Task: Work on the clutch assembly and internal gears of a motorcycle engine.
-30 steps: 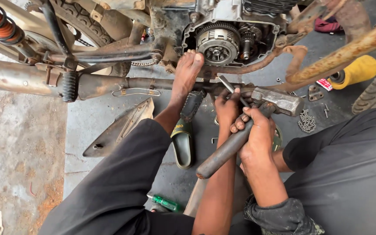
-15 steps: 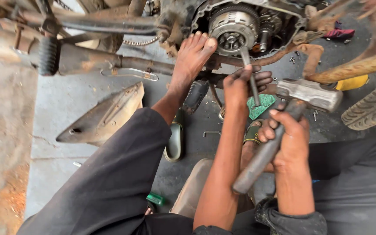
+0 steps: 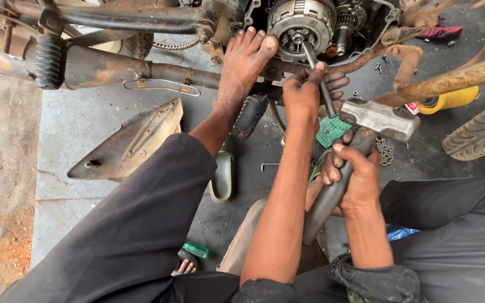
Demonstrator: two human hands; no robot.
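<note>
Head view: our left hand (image 3: pixel 301 95) grips the screwdriver (image 3: pixel 324 98), tip seated on the clutch hub (image 3: pixel 301 22); our right hand (image 3: pixel 357 179) clasps the hammer (image 3: pixel 378 119) raised. Next, a square strike on the handle.

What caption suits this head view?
Left hand sets a screwdriver against the clutch; right hand holds a hammer.

The left hand (image 3: pixel 304 92) now holds the screwdriver (image 3: pixel 316 76) higher, its tip set against the clutch hub (image 3: pixel 300 21), where a second ago it lay lower beside the frame tube. The right hand (image 3: pixel 355 174) has swung the hammer (image 3: pixel 378 119) up, so its steel head sits just beside the screwdriver's green handle. The bare foot (image 3: pixel 248 59) has shifted to press right beside the clutch.
</note>
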